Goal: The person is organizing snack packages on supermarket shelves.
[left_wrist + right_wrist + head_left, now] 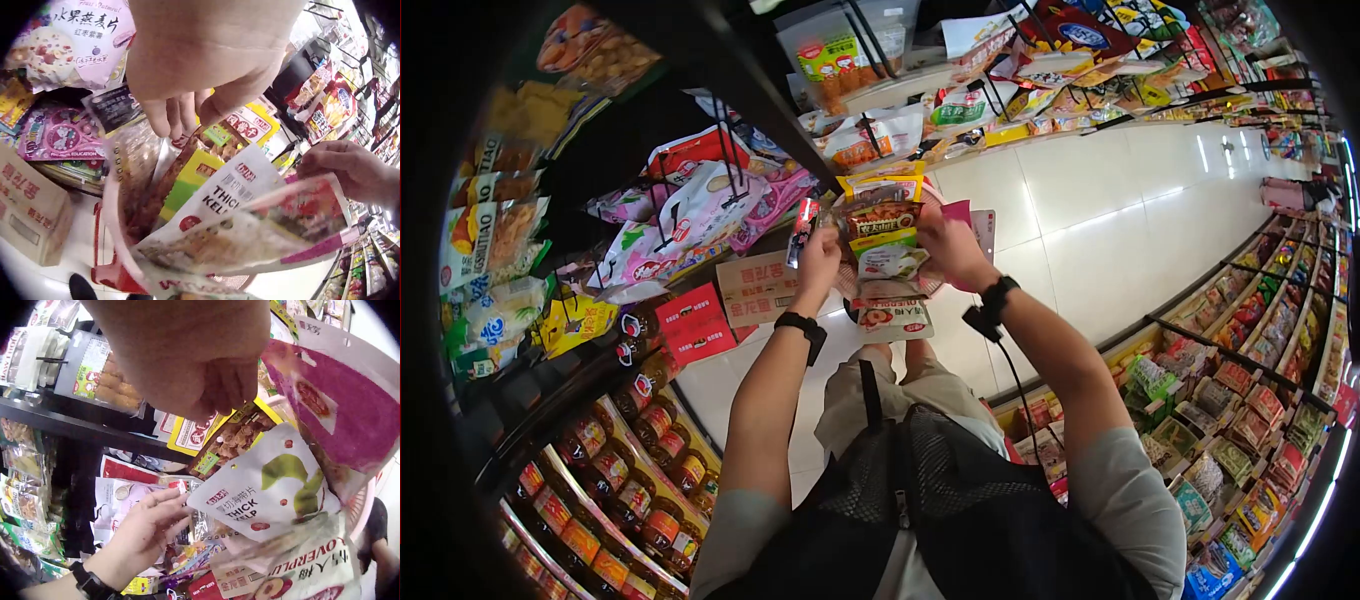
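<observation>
Several snack bags stand packed together in a pink basket (361, 509) in front of the person. Among them are a white thick kelp bag (269, 487), a Loverplum bag (312, 565), a magenta bag (337, 406) and a yellow-edged bag of brown snacks (240, 440). The left hand (147, 525) has its fingers loosely extended at the kelp bag's left corner. At the magenta bag's edge is the right hand (353, 169); its fingers bend down over the yellow-edged bag in the right wrist view. I cannot tell whether the right hand pinches a bag.
Hanging snack bags (880, 135) line the rack ahead and to the left. Cardboard boxes (755, 290) stand on the floor at the left, near shelves of jars (610, 475). Low shelves of packets (1230, 430) run along the right, beyond the tiled floor (1090, 220).
</observation>
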A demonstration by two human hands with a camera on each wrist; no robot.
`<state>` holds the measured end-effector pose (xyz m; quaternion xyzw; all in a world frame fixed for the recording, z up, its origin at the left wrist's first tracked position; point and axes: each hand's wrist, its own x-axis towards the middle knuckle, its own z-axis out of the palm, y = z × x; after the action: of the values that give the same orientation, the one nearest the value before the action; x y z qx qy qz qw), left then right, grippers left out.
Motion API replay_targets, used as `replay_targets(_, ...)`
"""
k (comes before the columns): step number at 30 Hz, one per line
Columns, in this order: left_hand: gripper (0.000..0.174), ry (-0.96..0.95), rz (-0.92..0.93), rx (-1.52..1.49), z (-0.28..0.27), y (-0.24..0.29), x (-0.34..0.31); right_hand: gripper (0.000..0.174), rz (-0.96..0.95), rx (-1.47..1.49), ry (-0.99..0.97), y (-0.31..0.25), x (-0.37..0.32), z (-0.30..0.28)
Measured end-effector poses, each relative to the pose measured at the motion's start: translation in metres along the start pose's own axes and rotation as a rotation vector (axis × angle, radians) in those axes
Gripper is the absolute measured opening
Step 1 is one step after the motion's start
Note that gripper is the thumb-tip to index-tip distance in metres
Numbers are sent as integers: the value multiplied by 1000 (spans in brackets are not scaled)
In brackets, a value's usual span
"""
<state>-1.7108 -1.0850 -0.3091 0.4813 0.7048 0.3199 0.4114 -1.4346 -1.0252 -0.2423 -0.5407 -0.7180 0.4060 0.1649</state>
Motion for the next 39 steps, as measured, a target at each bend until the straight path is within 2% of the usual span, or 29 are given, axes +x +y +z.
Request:
replay_targets(2,33,66,-2,-74,18,-9,24,21,42,-89,41,-10,22,-4)
replay_targets(4,47,57,-36,-64,33,-13,42,22,-57,-141,153,12,44,14)
replay_targets(7,42,-72,-110,143,39,7,46,23,-38,-259,74,37,58,35)
replay_targets(9,36,-184,-140,240,35,16,43,20,82,-318,-102,39,57,37)
replay_targets(10,33,-168,-112,257,35,13,41,20,139,-348,-185,37,58,35)
replay_targets(13,27,-140,-55,290,39,13,32,19,130,-427,-209,41,56,41)
replay_targets(15,25,-132,-65,309,36,11,29,18,58,-389,-146,43,51,38)
replay_targets(19,21,-101,-121,135,25,14,17,18,-54,-251,-99,33,47,32)
replay_targets(23,16,-51,-33,15,6,38,-1,15,-260,-100,-37,8,41,-1)
replay_targets(24,16,-37,8,-49,-2,57,-10,16,-319,-54,-20,-2,39,-13)
replay_targets(26,16,-34,8,-145,-17,83,-24,19,-301,44,-59,-17,35,-29)
replay_targets(27,15,-39,41,-99,-28,101,-34,19,-335,86,-52,-30,29,-43)
replay_targets(28,10,2,106,-193,-32,115,-42,20,-370,128,-44,-47,24,-58)
replay_targets(30,12,4,92,-241,-50,135,-54,20,-361,184,-46,-78,15,-84)
replay_targets(33,17,60,169,-367,-72,184,-78,17,-413,346,-18,-119,-3,-112)
replay_targets(35,21,75,195,-432,-85,212,-95,17,-299,520,-108,-136,-11,-122)
replay_targets(37,26,74,101,-473,-93,238,-117,18,-186,682,-182,-163,-26,-134)
replay_targets(38,29,78,55,-493,-96,245,-127,19,-171,772,-147,-171,-32,-135)
replay_targets(39,39,0,191,-617,-89,218,-122,20,-158,864,-119,-179,-37,-135)
